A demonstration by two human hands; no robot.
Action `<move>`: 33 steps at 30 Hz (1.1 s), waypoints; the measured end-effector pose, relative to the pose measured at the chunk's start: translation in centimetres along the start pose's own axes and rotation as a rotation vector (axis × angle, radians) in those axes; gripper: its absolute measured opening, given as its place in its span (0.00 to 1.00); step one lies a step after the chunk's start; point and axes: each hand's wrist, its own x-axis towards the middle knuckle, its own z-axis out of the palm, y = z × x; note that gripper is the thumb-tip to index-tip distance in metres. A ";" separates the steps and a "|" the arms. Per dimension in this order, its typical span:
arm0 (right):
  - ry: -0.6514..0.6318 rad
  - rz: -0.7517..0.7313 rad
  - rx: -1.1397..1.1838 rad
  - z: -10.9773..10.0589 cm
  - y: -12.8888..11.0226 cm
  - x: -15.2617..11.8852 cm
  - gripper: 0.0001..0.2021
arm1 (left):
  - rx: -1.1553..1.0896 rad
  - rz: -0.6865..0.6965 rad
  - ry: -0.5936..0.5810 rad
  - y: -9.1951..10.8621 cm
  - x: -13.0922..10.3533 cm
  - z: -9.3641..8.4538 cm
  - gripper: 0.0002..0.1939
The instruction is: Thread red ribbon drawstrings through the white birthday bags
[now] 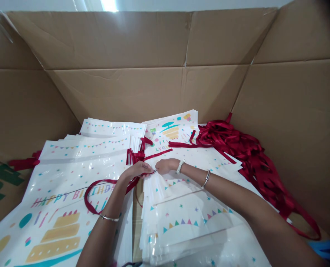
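Red ribbon (87, 202) — pinched by left hand (138, 170); right hand (165, 166) curled just beside, hold unclear — forearms (223, 185) angled inward.

Left hand (137, 170), right hand (165, 166) close together, fingers (159, 167) curled, forearms (223, 189) angled inward.

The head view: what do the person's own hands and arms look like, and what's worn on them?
Both hands, left and right, are ungloved; no sleeves show. The left forearm wears a silver-toned bangle; the right, a whitish, beaded-looking bracelet and a silver-toned bracelet.
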 end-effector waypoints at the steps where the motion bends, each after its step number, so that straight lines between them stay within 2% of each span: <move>1: 0.007 0.001 0.001 0.0 0.0 -0.1 0.14 | -0.006 -0.001 0.001 -0.1 0.0 0.0 0.18; 6: 0.046 -0.005 0.015 0.1 0.2 -0.9 0.17 | -0.025 -0.009 -0.004 -0.6 0.3 -0.1 0.18; 18: 0.087 -0.006 0.105 0.2 0.4 -1.8 0.14 | 0.057 -0.072 -0.015 -0.6 0.4 0.1 0.13; 24: 0.105 -0.008 0.159 0.4 0.7 -1.7 0.11 | 0.097 -0.067 0.032 0.0 0.2 0.7 0.12; 33: 0.150 0.000 0.228 0.7 0.7 -1.7 0.10 | 0.150 -0.024 0.016 -0.1 0.6 0.8 0.14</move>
